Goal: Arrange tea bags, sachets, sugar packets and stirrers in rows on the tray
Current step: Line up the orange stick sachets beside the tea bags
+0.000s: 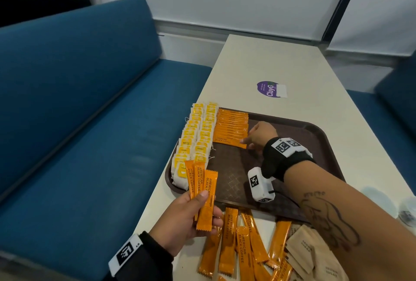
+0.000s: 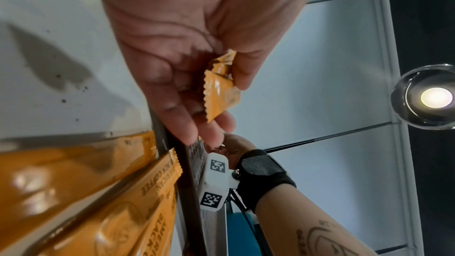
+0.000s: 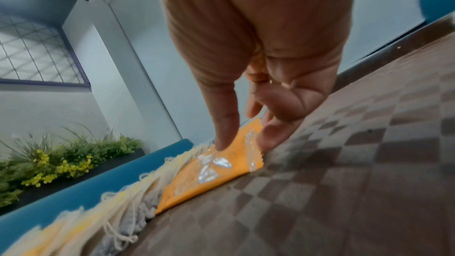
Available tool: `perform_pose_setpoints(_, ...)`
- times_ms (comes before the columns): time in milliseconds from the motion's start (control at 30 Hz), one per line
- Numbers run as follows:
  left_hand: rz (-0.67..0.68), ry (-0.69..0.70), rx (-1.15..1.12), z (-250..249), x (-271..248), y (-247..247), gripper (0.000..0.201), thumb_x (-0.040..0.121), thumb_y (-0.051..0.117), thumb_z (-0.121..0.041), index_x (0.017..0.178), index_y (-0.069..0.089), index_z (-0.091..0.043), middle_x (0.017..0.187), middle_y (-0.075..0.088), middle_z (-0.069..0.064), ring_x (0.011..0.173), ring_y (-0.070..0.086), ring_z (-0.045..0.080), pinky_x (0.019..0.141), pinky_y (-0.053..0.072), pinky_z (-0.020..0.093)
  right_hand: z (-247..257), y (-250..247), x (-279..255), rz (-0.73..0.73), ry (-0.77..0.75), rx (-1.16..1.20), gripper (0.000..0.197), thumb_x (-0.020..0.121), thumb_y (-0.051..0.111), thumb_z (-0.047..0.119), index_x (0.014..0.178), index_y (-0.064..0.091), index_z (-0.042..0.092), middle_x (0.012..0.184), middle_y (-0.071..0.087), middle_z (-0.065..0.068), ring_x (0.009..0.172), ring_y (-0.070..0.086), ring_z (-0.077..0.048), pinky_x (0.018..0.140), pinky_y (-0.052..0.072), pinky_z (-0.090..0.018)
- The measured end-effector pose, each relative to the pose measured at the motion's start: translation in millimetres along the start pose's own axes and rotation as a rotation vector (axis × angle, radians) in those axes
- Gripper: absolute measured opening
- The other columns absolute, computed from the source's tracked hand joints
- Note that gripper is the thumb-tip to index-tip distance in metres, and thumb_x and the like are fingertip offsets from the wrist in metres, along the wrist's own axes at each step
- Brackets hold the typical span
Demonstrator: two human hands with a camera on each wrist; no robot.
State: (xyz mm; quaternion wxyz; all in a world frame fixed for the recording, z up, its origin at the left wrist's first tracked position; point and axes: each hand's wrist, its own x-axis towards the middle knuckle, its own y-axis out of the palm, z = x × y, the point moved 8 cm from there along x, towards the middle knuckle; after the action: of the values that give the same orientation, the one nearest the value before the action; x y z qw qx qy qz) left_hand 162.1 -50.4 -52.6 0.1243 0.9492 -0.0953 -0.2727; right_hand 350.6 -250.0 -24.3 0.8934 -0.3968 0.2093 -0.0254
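Note:
A brown tray (image 1: 310, 136) lies on the white table (image 1: 281, 64). Two rows of yellow tea bags (image 1: 195, 136) run down its left side, with a row of orange coffee sachets (image 1: 231, 127) beside them. My right hand (image 1: 256, 136) rests straight fingers on the nearest sachet of that row (image 3: 221, 168). My left hand (image 1: 191, 220), over the table's near left edge, grips three orange sachets (image 1: 202, 186) fanned upward, seen as sachet ends (image 2: 219, 92) in the left wrist view.
Several loose orange sachets (image 1: 236, 249) and brown sugar packets (image 1: 315, 251) lie on the table in front of the tray. A purple sticker (image 1: 267, 89) is farther back. A blue bench (image 1: 90, 111) runs along the left. The tray's middle and right (image 1: 292, 145) show bare.

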Motion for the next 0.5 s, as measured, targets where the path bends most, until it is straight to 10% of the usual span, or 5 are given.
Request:
perform_pose_setpoints(200, -0.014, 0.073, 0.032, -8, -7, 1, 0.022, 0.096, 0.044, -0.028, 0.098, 0.057, -0.01, 0.073, 0.069, 0.007, 0.066, 0.067, 0.019, 0.061, 0.054, 0.033, 10, -4, -74, 0.099, -0.189, 0.275, 0.022, 0.082, 0.072, 0.021, 0.092, 0.055, 0.011, 0.08, 0.06, -0.004, 0.063, 0.057, -0.011, 0.052, 0.044, -0.025)
perform_pose_setpoints(500, -0.15, 0.208, -0.049, -15, -17, 7, 0.022, 0.099, 0.04, -0.023, 0.101, 0.061, -0.016, 0.088, 0.072, 0.003, 0.078, 0.066, 0.018, 0.063, 0.05, 0.03, -6, 61, -207, 0.444, -0.26, 0.318, 0.023, 0.075, 0.078, 0.02, 0.081, 0.057, 0.014, 0.069, 0.062, 0.0, 0.054, 0.058, -0.005, 0.039, 0.038, -0.016)
